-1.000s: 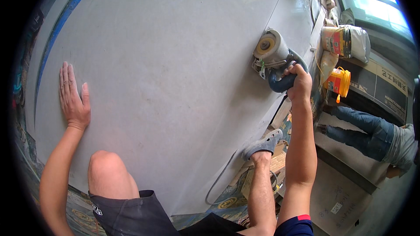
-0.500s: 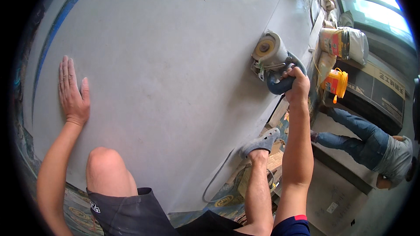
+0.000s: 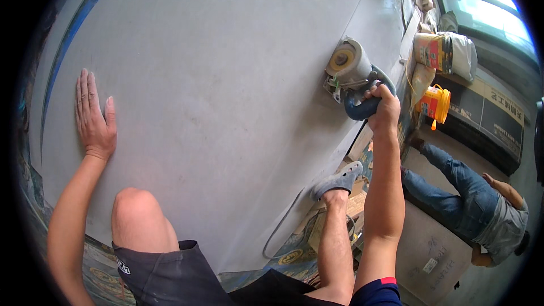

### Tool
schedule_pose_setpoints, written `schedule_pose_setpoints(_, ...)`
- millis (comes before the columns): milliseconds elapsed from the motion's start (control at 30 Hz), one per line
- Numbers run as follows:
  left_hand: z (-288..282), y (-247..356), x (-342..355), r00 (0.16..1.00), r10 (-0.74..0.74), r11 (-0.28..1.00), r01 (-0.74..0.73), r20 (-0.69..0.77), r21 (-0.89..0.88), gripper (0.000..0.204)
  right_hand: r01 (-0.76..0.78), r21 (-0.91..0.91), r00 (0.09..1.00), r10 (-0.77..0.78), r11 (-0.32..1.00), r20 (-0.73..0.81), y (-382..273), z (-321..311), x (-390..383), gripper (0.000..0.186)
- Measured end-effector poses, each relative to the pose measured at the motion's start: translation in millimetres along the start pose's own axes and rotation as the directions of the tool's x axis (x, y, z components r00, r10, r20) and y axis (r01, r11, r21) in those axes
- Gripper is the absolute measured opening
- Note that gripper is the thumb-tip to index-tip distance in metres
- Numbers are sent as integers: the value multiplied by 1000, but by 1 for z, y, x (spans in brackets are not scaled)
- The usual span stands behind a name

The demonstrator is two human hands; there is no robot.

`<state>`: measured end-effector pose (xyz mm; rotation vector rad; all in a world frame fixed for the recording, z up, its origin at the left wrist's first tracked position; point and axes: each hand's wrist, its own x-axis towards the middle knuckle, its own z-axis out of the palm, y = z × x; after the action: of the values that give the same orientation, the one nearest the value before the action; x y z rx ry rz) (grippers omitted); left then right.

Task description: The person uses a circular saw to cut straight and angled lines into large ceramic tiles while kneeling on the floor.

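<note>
My left hand [image 3: 95,119] lies flat on a large pale grey slab [image 3: 226,90], fingers stretched, near its left edge with the blue strip. My right hand [image 3: 384,107] is closed round the dark handle of a handheld power cutter [image 3: 354,65] with a round yellow centre piece on its side. The cutter rests near the slab’s right edge, on a thin straight line running up the surface. My bare knee [image 3: 139,215] is on the slab, lower left; my foot in a grey clog [image 3: 334,182] sits at the right edge. A grey cable [image 3: 275,235] curves below it.
At right stand a yellow bucket [image 3: 436,105], a bag-topped container [image 3: 430,51] and long dark boxes [image 3: 498,130] below a window. Another person [image 3: 476,209] in jeans and grey top bends over a brown carton [image 3: 425,249]. Scraps [image 3: 425,5] lie along the slab’s right side.
The other person has shifted lower in the picture, over the carton, with an arm now showing. My hands and the cutter show only slight shifts; both hands keep their hold and posture.
</note>
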<state>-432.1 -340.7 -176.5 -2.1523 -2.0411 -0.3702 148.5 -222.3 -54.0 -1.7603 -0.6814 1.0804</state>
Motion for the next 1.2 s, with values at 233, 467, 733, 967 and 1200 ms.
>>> schedule_pose_setpoints(233, 1, 0, -1, 999, -16, 1000, 15, 32, 28, 65, 13, -14, 1000, -13, 1000, -19, 1, 0, -3, 6)
schedule_pose_setpoints(467, 0, 0, 0, 1000, -12, 1000, 12, 16, 20, 65, 16, -8, 1000, -16, 1000, -5, 2, 4, -10, 4)
schedule_pose_setpoints(733, 0, 2, -1, 1000, -16, 1000, 16, 15, 21, 65, 24, -26, 1000, -25, 999, -16, 4, 1, -14, 4)
schedule_pose_setpoints(967, 2, 0, -2, 1000, -7, 1000, 7, -1, 6, 65, 19, -34, 999, -20, 999, -27, 4, 3, -20, 6)
schedule_pose_setpoints(1200, 2, -1, 0, 1000, 2, 1000, -2, -9, 21, 64, 11, -22, 1000, -11, 1000, -9, 4, 1, -25, 5)
